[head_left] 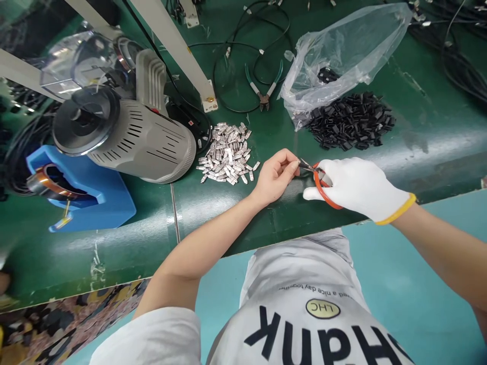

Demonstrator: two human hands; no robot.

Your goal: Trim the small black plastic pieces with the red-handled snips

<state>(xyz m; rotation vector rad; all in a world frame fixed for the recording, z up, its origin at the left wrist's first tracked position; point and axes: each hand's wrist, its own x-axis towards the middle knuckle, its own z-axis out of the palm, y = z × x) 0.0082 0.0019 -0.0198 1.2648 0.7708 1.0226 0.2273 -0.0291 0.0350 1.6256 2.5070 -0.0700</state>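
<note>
The right hand [357, 187], in a white glove with a yellow cuff, was clenched on orange-looped snips [323, 190], their blades held close together. The bare left hand [274, 177] pinched a small item [300, 167], too small to identify, at the blade tips, above the front edge of the green workbench [429, 116]. The grey shirt [300, 284] bore an oval "LHC" badge [322, 308] and large inverted lettering, "hank", cut off by the frame. Silver metal clips [228, 154] lay near the left hand; black plastic pieces [350, 121] lay beside a clear plastic bag [342, 56]. Green-handled side cutters [264, 88], black cables [243, 66], a grey machine [140, 142] and a blue tray [79, 187] sat farther off. Teal floor [418, 263] showed below.
</note>
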